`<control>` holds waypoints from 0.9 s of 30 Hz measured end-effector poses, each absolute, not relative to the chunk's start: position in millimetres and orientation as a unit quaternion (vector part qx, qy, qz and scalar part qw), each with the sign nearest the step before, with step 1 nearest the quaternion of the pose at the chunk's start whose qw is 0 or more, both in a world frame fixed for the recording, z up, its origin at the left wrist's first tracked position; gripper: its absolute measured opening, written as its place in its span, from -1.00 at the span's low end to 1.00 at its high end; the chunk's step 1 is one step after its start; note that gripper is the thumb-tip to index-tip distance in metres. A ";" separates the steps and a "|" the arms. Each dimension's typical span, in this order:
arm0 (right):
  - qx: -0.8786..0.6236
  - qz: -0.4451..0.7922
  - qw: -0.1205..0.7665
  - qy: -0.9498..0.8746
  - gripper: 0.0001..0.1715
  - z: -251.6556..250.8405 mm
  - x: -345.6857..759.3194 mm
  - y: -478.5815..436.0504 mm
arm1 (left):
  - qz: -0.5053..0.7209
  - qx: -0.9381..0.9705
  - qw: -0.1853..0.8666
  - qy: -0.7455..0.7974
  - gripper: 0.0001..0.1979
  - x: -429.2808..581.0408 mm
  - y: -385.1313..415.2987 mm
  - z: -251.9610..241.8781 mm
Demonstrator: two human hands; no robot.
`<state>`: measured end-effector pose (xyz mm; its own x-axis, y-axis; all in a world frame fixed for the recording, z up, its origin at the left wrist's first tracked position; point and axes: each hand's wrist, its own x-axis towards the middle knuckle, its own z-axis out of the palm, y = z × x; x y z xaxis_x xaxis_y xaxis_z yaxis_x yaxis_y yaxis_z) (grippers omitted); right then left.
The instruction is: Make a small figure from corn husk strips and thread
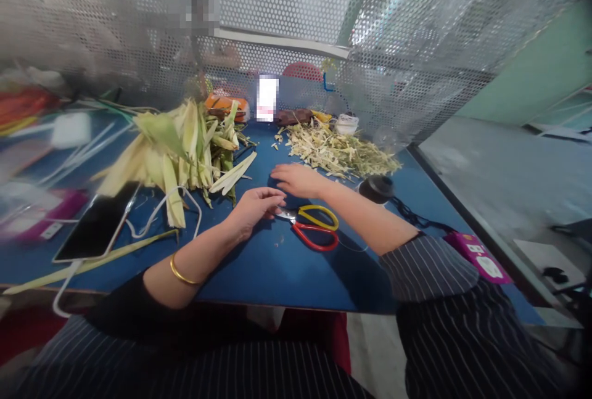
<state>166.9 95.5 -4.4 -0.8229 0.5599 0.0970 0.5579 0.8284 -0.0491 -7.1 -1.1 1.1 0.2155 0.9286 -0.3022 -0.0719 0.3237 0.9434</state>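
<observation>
My left hand [254, 209] is over the middle of the blue table [259, 269], its thumb and fingertips closed together. Whatever may be in that pinch is too small to make out. Just beyond it, my right hand [298, 180] lies low over the table with its fingers stretched out and pointing left. A pair of scissors [314, 226] with one yellow and one red handle lies right of my left fingertips, its blade ends partly hidden by them. To the left rises a heap of pale green corn husks [166, 146]. A pile of shredded husk bits [342, 149] spreads behind my right hand.
A phone [99, 223] with a white cable lies at left, near a long husk strip [97, 263]. A lit phone screen [267, 98] stands at the back before a perforated panel [287, 10]. Right of my right forearm are a black round object [377, 189] and a purple pack [478, 257].
</observation>
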 end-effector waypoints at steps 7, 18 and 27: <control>-0.408 -0.097 0.059 -0.906 -0.44 -14.5 197.6 119.1 | 0.372 0.441 0.664 0.477 -0.84 2.3 -1.0 -0.5; -0.459 -0.148 0.069 -0.873 -0.50 -31.9 115.3 221.3 | 0.376 0.437 0.654 0.491 -0.86 -5.8 -0.7 3.1; -0.530 -0.116 0.080 -0.836 -0.66 -22.1 185.0 209.7 | 0.364 0.447 0.664 0.477 -0.85 -4.1 -0.8 0.3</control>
<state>185.0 209.7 -22.1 -0.4243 0.8682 0.2574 0.9055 0.4101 0.1095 -4.1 -0.8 0.3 0.2801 0.9094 -0.3074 -0.0576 0.3356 0.9402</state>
